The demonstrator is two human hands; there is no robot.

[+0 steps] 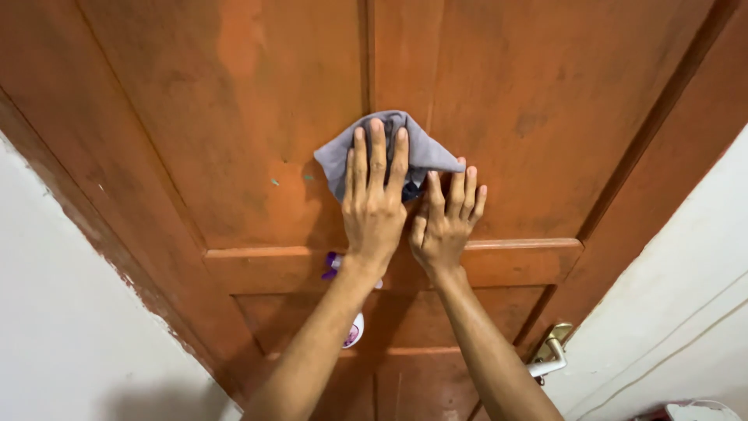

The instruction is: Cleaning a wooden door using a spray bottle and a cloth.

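Your left hand (374, 206) lies flat, fingers spread, pinning the grey cloth (386, 152) to the brown door (195, 117), while your right hand (446, 226), also open-palmed, braces its lower edge.

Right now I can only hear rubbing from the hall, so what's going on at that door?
A person presses a grey cloth flat against a reddish-brown wooden door. The left hand lies spread over the cloth, fingers pointing up. The right hand rests beside it, touching the cloth's lower edge. A metal door handle sits lower right, and a purple and white bottle shows behind the left forearm.
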